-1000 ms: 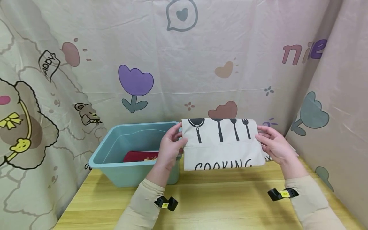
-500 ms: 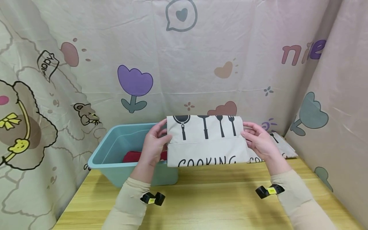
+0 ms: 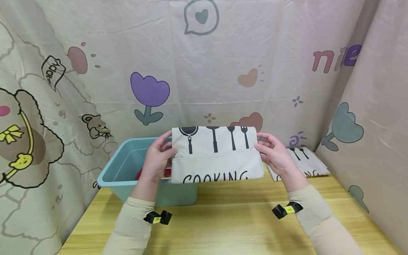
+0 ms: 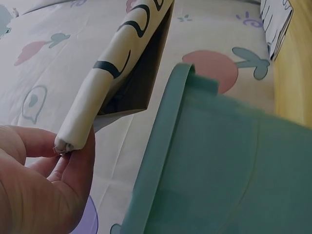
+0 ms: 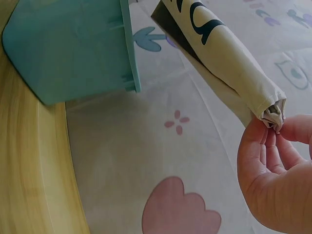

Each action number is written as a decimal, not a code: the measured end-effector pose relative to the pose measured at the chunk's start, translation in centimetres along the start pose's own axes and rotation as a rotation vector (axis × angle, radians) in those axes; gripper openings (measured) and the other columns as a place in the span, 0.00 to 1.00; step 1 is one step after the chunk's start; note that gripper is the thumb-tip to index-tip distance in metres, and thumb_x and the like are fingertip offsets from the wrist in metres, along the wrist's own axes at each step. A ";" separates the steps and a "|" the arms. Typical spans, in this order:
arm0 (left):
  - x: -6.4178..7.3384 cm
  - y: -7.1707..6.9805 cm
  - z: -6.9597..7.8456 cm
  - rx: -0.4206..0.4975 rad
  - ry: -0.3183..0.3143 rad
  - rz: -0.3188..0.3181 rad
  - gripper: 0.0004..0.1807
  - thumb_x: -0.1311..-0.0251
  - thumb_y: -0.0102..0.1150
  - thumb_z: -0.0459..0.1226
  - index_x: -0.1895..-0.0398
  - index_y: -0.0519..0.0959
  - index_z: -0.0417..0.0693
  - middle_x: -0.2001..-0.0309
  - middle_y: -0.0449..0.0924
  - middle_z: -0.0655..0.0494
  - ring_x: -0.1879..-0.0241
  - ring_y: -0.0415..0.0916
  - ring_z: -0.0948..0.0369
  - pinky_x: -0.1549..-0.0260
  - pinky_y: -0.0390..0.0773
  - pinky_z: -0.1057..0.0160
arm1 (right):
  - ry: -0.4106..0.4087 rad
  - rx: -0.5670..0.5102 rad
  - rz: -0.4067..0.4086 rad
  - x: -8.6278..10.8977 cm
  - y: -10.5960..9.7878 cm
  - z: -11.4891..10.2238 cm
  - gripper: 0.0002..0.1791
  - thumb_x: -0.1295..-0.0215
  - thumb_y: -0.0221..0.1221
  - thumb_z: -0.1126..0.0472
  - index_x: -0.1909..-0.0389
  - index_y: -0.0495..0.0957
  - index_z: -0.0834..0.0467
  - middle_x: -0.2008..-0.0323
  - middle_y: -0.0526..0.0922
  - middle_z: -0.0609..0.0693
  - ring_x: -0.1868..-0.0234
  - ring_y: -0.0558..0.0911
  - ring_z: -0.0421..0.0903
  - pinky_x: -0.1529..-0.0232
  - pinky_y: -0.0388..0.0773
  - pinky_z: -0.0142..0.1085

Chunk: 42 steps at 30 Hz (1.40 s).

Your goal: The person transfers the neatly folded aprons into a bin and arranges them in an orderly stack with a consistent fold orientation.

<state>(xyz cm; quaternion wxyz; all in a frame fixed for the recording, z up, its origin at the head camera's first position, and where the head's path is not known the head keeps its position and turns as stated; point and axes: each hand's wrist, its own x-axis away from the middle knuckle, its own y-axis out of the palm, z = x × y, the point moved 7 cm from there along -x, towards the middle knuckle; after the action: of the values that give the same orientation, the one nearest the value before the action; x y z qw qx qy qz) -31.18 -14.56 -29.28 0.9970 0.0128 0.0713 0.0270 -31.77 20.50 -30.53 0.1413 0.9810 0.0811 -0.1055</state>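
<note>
A folded white cloth (image 3: 216, 164) printed with black kitchen utensils and the word COOKING is held up in the head view, between both hands. My left hand (image 3: 155, 159) pinches its left edge, thumb in front and fingers behind. At the opposite edge, my right hand (image 3: 276, 156) grips it the same way. Both wrist views show the ends of the folded layers between thumb and fingers. The cloth hangs above the table, its left part in front of a teal plastic bin (image 3: 178, 195). Inside the bin lies something red (image 3: 167, 173), mostly hidden by my left hand and the cloth.
Another folded white cloth (image 3: 307, 163) with the same print lies at the back right of the wooden table (image 3: 236, 226). A patterned curtain (image 3: 210, 71) encloses the back and both sides.
Both hands have carried the folded cloth to the left and slightly up, so it now covers part of the bin. The second folded cloth at the right has come into fuller view.
</note>
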 end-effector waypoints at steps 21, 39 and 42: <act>-0.7 -4.9 1.7 -0.189 0.016 0.088 0.36 0.35 0.55 0.25 0.26 0.65 0.59 0.54 0.78 0.58 0.61 0.77 0.63 0.73 0.76 0.66 | 0.010 -0.003 -0.029 -1.8 4.8 0.8 0.18 0.31 0.50 0.76 0.43 0.67 0.60 0.63 0.75 0.49 0.63 0.79 0.39 0.65 0.81 0.30; -2.0 -9.3 3.0 -0.282 0.013 0.124 0.36 0.35 0.55 0.25 0.25 0.62 0.55 0.60 0.75 0.68 0.63 0.75 0.69 0.71 0.79 0.67 | 0.047 -0.001 -0.002 -3.7 9.3 2.3 0.23 0.32 0.53 0.76 0.38 0.65 0.66 0.63 0.76 0.52 0.65 0.80 0.41 0.65 0.82 0.33; -2.3 -9.9 3.1 -0.305 0.013 0.129 0.36 0.34 0.55 0.25 0.24 0.62 0.55 0.59 0.74 0.66 0.63 0.74 0.70 0.71 0.79 0.67 | 0.057 0.002 0.011 -4.1 10.0 2.5 0.24 0.33 0.53 0.76 0.37 0.65 0.66 0.64 0.75 0.52 0.67 0.80 0.41 0.66 0.82 0.33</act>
<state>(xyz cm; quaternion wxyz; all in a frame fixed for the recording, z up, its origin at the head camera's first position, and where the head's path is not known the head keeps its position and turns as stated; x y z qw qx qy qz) -32.47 -24.66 -26.16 0.9831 -0.1343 0.0720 0.1013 -34.25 9.77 -29.30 0.1384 0.9842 0.0796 -0.0768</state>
